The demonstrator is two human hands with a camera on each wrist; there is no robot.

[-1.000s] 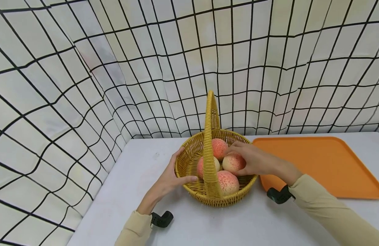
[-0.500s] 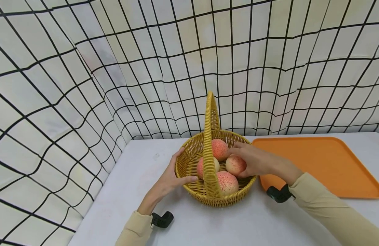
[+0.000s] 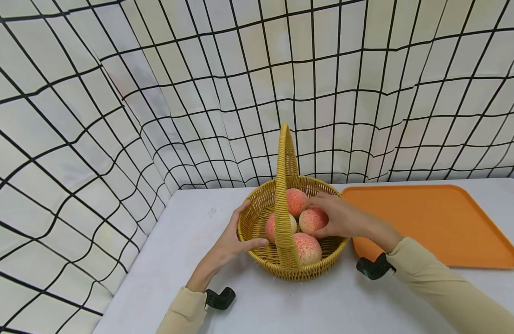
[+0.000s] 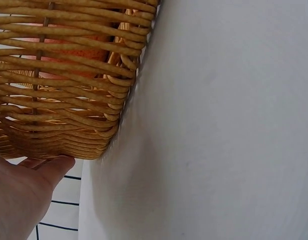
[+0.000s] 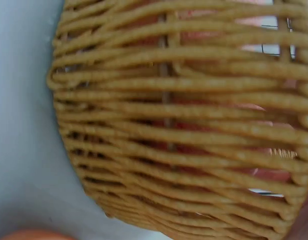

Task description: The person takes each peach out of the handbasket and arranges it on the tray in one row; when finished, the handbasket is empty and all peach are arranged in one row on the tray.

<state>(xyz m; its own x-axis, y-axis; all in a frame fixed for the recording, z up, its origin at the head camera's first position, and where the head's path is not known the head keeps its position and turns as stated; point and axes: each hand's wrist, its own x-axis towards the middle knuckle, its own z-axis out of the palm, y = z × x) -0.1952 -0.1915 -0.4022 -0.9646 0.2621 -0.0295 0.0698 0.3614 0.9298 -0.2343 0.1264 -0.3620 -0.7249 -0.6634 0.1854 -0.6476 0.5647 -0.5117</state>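
A yellow wicker basket with a tall arched handle stands on the white table, holding several pink-and-cream peaches. My left hand grips the basket's left side, its thumb reaching over the rim; in the left wrist view part of that hand shows against the woven wall. Inside the basket, my right hand holds a peach between thumb and fingers. Close around it lie a peach behind, another partly hidden by the handle, and a front peach. Wicker fills most of the right wrist view.
An orange tray lies on the table to the right of the basket, partly under the right forearm. White cloth walls with black grid lines rise behind the table and at its left.
My right hand first shifts slightly right with the peach, then moves back left toward the other peaches. The left hand and the basket stay in place.
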